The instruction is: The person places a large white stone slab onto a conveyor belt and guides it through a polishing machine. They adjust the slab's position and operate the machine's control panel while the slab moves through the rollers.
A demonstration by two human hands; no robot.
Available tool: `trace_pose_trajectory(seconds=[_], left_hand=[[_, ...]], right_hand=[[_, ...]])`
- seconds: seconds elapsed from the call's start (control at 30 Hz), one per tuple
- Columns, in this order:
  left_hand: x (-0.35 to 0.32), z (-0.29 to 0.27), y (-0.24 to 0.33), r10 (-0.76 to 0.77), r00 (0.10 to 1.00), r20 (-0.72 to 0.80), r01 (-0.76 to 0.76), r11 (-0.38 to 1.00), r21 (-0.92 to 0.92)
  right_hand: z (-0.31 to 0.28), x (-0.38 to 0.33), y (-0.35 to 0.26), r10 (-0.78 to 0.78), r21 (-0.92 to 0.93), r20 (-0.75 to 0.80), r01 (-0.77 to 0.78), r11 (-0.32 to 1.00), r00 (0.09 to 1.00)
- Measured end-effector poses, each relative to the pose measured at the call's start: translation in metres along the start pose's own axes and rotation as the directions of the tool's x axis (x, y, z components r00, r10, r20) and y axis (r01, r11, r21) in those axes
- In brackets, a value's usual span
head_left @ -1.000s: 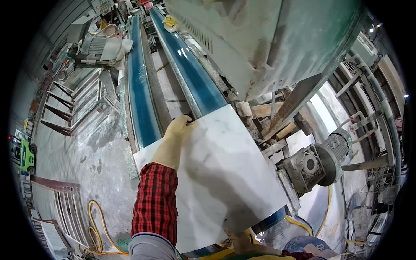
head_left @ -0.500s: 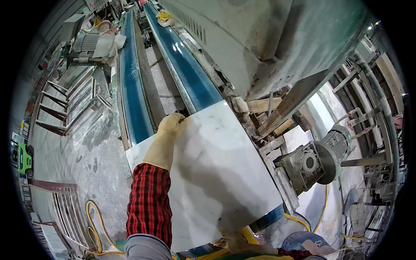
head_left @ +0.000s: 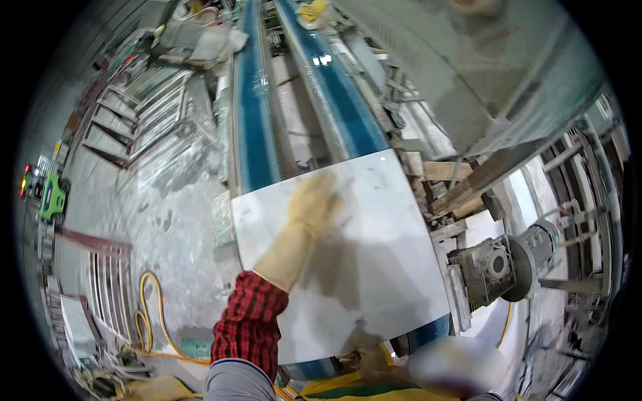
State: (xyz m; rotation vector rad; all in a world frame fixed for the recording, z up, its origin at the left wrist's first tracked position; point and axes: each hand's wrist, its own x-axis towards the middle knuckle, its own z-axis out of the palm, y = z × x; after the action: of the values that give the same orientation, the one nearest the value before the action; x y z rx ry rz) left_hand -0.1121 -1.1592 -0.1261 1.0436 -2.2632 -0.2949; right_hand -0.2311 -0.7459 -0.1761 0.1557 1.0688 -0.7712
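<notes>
Could skew white, grey-veined stone slab (head_left: pixel 394 247) past long blue belts (head_left: pixel 353 117) by pushing lopsidedly off-edge with checked-sleeved left hand (head_left: pixel 311 206); cannot tell state of blurred fingers.

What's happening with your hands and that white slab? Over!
Left hand blurred over white slab; right hand at near edge. Slab across blue belts. Grey motor right of slab.

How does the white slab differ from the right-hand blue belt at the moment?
The white slab is pale with faint grey marks; the right-hand blue belt is deep blue.
The slab is a broad, four-sided panel; the belt is a long, narrow strip.
The slab lies on top, with the left hand over it; the belt runs in under the slab's far edge.
Both look flat and smooth.
</notes>
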Motion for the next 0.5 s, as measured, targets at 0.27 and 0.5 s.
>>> trace_pose_trajectory(seconds=[0.27, 0.5], left_hand=[[-0.123, -0.081, 0.109, -0.066, 0.990, 0.124, 0.078, 0.992, -0.099], [-0.211, -0.122, 0.141, -0.176, 0.974, 0.140, 0.183, 0.982, -0.041]], right_hand=[[0.013, 0.000, -0.014, 0.035, 0.035, -0.071, -0.033, 0.999, 0.997], [0.014, 0.010, -0.019, -0.004, -0.013, 0.032, 0.005, 1.000, 0.999]])
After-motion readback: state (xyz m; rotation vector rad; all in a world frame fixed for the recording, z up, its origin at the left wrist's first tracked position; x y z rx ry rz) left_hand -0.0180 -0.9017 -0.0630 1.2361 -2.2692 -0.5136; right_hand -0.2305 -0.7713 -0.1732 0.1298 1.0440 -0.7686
